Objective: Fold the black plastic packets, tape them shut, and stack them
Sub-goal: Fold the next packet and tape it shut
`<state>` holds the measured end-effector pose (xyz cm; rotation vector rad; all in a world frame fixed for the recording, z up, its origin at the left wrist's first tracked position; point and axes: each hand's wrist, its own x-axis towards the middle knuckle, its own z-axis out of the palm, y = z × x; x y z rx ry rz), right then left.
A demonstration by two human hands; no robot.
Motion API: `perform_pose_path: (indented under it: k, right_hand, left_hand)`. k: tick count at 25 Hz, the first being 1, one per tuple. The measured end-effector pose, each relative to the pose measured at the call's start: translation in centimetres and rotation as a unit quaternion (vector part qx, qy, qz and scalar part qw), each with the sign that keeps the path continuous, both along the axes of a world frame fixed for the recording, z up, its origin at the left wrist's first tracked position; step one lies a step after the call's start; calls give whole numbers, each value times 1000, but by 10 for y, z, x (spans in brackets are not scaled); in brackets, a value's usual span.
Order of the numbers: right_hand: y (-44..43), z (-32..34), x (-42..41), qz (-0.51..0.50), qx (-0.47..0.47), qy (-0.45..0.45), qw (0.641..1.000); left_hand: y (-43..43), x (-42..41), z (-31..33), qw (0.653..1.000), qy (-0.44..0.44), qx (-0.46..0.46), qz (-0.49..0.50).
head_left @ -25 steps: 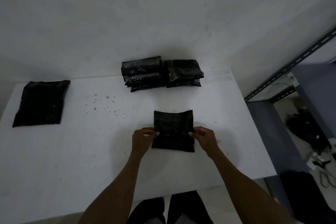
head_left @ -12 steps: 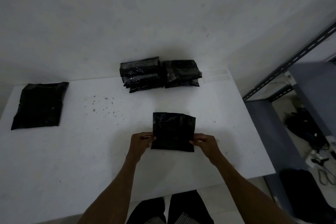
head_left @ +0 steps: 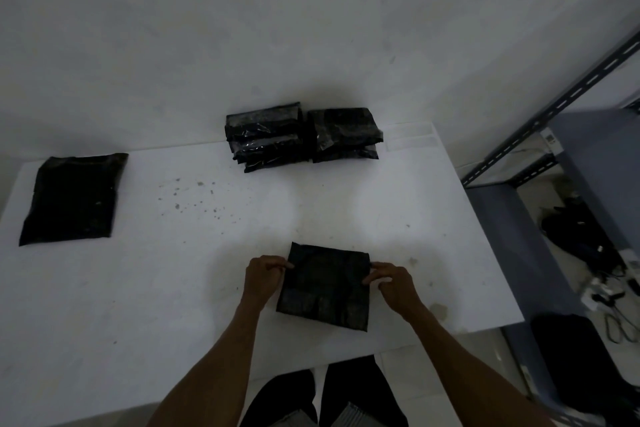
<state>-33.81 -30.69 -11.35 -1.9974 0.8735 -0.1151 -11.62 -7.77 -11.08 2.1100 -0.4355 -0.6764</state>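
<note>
A black plastic packet [head_left: 325, 286] lies on the white table [head_left: 173, 288] close to its near edge. My left hand [head_left: 263, 276] pinches the packet's left edge near the top. My right hand [head_left: 393, 284] pinches its right edge at about the same height. Two stacks of folded black packets [head_left: 301, 135] stand side by side at the table's far edge against the wall. One flat black packet [head_left: 72, 199] lies alone at the far left of the table.
Clear tape strips [head_left: 410, 137] sit at the table's far right corner beside the stacks. A grey metal shelf frame [head_left: 554, 107] stands to the right, with cables and dark items on the floor [head_left: 595, 260]. Dark specks [head_left: 194, 198] mark the table's middle.
Both hands drew the packet toward the near edge of the table. Its far end now lies lower and flatter than before.
</note>
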Motion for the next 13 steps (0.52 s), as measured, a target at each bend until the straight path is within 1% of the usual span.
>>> perform_pose_path:
  k: [2,4,6,7,10,13]
  right_hand:
    - [0,5,8,-85,19,13,996]
    - [-1,8,21,-205,75,28,976]
    - [-1,7,35,-270,133,34,953]
    - [-2,8,41,-278,139,42,949]
    - [-4,11,57,-281,120,69,950]
    - [-10,10,68,-290,114,84,947]
  left_hand:
    - [-5,-1,5,999,10,14,29]
    - [-14,-2,9,997,38,15,59]
    - [-23,-3,12,995,66,17,74]
    - [-26,-3,12,995,68,26,76]
    - [-40,-1,11,993,72,53,79]
    - [-50,5,11,988,83,84,101]
